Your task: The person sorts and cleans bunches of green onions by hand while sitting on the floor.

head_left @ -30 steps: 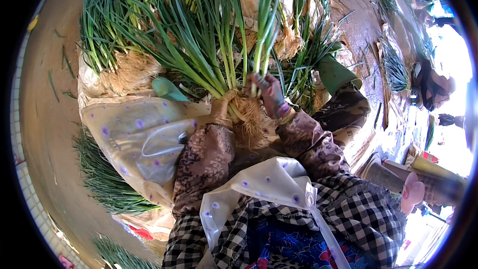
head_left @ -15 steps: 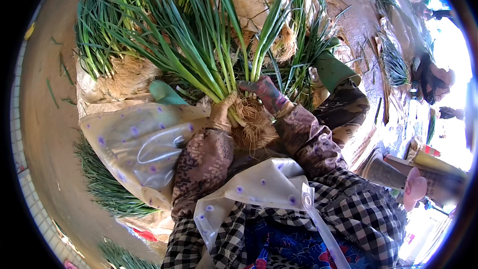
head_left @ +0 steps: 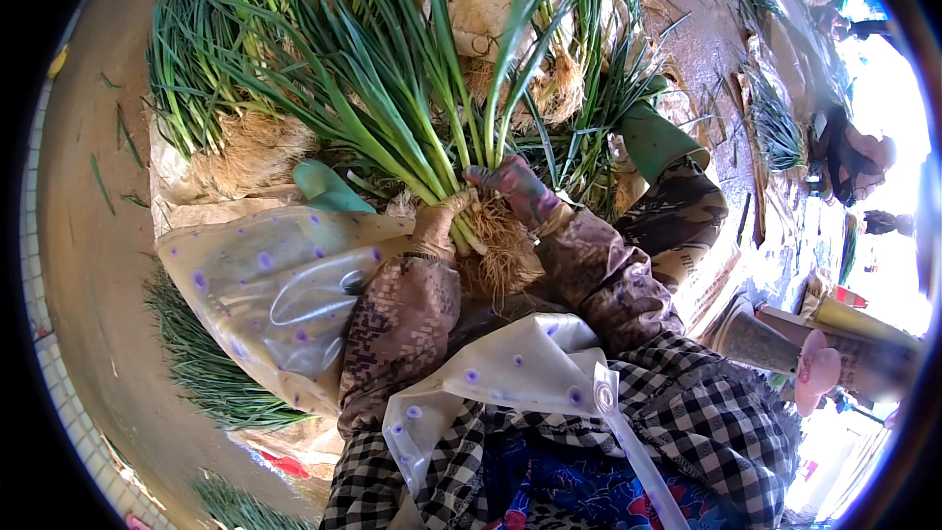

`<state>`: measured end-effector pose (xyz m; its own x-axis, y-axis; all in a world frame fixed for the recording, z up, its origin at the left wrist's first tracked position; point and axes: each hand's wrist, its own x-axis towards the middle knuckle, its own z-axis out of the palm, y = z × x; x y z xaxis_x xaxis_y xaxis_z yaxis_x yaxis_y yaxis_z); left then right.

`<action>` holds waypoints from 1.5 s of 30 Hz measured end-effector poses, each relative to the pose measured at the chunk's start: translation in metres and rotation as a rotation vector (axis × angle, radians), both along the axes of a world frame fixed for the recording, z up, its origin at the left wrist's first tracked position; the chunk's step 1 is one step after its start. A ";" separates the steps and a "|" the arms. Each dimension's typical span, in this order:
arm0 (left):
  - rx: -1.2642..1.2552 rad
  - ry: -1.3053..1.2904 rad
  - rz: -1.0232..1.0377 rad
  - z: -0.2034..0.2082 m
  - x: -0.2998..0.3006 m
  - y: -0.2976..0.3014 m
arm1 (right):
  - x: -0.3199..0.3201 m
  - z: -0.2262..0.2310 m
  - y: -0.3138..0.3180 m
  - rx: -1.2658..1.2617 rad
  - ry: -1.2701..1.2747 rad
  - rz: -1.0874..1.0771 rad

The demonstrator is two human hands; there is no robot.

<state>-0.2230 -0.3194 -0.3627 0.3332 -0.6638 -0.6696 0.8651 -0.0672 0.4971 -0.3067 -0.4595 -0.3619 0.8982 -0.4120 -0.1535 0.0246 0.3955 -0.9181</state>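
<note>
A bunch of green onions [head_left: 417,132], with long green leaves and pale stems, fans out away from me. My left hand [head_left: 435,226], in a tan glove, is closed around the stems just above their stringy roots [head_left: 502,260]. From the other side my right hand [head_left: 520,188], in a dark patterned glove, is closed on stems at the right of the bunch, its thumb near the left hand. The fingertips of both hands are partly hidden by stems and roots. A clear plastic apron with purple spots [head_left: 280,280] spreads over my lap and to the left.
More rooted green onions [head_left: 211,69] lie at the far left, and another heap [head_left: 599,108] at the far right. Pale sacks [head_left: 471,0] sit beyond. Green boots [head_left: 662,137] flank the work. At right stand a bucket [head_left: 756,334] and, farther off, another person [head_left: 849,152].
My right hand has shifted slightly left, closer to my left hand. The stems at the right of the bunch have moved in toward the others. The left hand has barely moved.
</note>
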 end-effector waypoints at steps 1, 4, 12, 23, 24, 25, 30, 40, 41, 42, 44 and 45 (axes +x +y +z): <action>0.053 0.018 -0.026 0.009 0.002 0.003 | 0.003 -0.002 0.006 0.045 -0.312 -0.031; -0.053 -0.118 0.048 -0.001 0.007 0.006 | 0.008 -0.030 -0.006 0.072 -0.675 -0.019; -0.181 -0.089 0.341 0.055 0.032 0.022 | -0.023 -0.017 -0.092 -0.022 0.191 -0.345; -0.286 0.269 0.219 0.023 -0.004 0.015 | 0.036 0.066 0.002 0.041 -0.014 0.093; -0.279 0.222 0.172 0.032 -0.005 0.015 | 0.036 0.053 0.004 -0.093 0.006 0.099; -0.277 0.175 0.112 0.040 -0.005 0.012 | 0.034 0.027 -0.004 -0.195 0.030 0.106; -0.156 -0.031 -0.035 0.022 -0.019 0.008 | 0.033 -0.017 -0.011 -0.783 0.127 -0.092; 0.008 -0.117 -0.127 0.001 -0.016 0.015 | 0.067 0.064 0.005 -1.254 0.333 -0.266; 0.000 -0.132 -0.127 0.004 -0.015 0.016 | 0.077 0.061 0.004 -1.199 0.382 -0.137; -0.025 -0.121 -0.127 0.007 -0.015 0.013 | 0.085 0.055 0.001 -1.271 0.527 0.031; -0.079 -0.094 -0.095 0.003 -0.016 0.009 | 0.094 0.036 -0.009 -0.914 0.546 0.110; -0.107 -0.082 -0.069 -0.002 -0.017 0.008 | 0.096 0.030 -0.012 -0.621 0.506 0.121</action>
